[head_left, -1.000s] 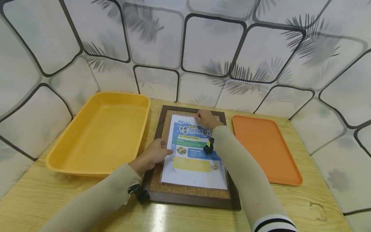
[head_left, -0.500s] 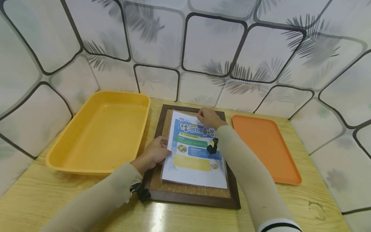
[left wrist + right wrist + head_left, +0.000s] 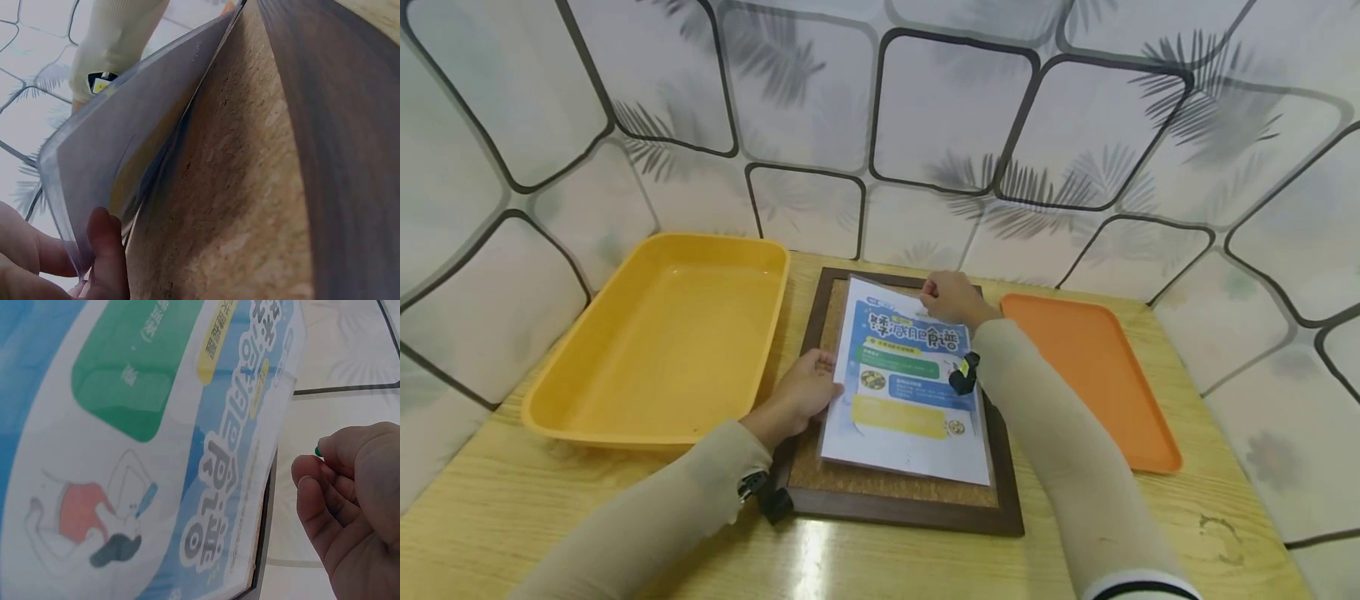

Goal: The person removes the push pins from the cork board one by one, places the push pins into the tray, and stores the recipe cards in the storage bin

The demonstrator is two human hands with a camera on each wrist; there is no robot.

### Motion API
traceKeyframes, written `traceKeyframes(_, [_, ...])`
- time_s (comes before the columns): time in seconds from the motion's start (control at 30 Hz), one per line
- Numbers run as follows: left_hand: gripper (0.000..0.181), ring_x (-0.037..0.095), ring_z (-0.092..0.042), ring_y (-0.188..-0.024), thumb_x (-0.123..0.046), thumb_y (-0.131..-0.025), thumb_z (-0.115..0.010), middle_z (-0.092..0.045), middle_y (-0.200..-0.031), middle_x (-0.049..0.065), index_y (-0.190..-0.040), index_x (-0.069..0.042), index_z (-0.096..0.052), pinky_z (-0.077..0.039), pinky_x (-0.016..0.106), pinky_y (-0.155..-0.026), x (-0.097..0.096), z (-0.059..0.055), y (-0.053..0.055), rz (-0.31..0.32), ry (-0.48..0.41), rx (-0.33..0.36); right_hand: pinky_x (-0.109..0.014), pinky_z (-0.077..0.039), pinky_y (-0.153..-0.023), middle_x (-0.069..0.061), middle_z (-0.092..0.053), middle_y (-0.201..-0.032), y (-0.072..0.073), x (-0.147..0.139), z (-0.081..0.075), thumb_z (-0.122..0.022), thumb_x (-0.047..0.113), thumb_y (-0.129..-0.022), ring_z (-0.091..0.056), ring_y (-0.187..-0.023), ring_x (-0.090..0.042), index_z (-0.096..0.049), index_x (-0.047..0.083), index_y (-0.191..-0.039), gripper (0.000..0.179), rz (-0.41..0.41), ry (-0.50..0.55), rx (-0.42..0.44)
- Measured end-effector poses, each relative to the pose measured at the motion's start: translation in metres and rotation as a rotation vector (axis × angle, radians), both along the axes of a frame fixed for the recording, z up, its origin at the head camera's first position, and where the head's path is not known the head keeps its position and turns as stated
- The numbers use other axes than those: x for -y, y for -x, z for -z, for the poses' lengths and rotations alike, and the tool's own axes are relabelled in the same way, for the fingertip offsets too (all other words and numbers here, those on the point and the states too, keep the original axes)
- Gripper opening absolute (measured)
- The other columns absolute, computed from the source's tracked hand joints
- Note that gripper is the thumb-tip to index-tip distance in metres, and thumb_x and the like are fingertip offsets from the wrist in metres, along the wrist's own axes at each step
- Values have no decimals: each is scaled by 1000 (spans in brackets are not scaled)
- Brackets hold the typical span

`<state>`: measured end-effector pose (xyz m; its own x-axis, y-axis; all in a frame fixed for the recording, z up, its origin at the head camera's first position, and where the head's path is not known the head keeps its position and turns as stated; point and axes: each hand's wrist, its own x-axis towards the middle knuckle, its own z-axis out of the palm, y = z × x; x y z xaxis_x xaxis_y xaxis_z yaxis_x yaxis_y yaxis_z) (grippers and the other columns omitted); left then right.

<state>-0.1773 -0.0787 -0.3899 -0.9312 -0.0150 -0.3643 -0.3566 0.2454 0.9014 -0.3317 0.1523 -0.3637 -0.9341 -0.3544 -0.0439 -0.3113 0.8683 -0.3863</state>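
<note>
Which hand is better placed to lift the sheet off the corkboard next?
Probably the left hand: it pinches the left edge of the sheet, partly raised off the corkboard. The right hand pinches a small green object.

I see a glossy white sheet (image 3: 906,379) printed with a blue panel, green and yellow blocks and large Chinese lettering, its face up over a cork board (image 3: 850,479). The board lies flat within its dark brown frame (image 3: 902,512). On my left wrist feed the sheet tilts up off the cork, its edge pinched by the left hand (image 3: 805,390). Between the right hand's (image 3: 350,500) thumb and finger I make out a small green thing (image 3: 319,451), mostly hidden.
</note>
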Motion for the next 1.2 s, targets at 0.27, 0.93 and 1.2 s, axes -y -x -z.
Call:
traceKeyframes(0.27, [35,31,-54,-102,8,-88,-56,-55,-115,19,-121,0,-49,-48,41,-87,1,0,1,-23,-3,-60,-36,-45,-67,-8,-60,-83,-3,-9,-5,-52,16,-93,-54,-71,-23,-57,6,-92,11,-2,-16,-25])
traceKeyframes(0.93, [40,29,-58,-92,8,-91,-52,-58,-108,21,-129,-1,-45,-50,34,-75,11,-11,2,-60,-76,-66,-34,-46,-62,-8,-61,-80,-16,-31,-18,-52,11,-90,-55,-71,-23,-57,5,-90,8,14,-4,-71])
traceKeyframes(1.2, [39,30,-58,-97,7,-94,-50,-55,-113,21,-131,-3,-43,-50,34,-75,19,-18,5,-61,-97,-55,-34,-46,-62,-9,-59,-78,-25,-40,-26,-52,9,-91,-54,-69,-23,-56,3,-88,7,11,20,-116])
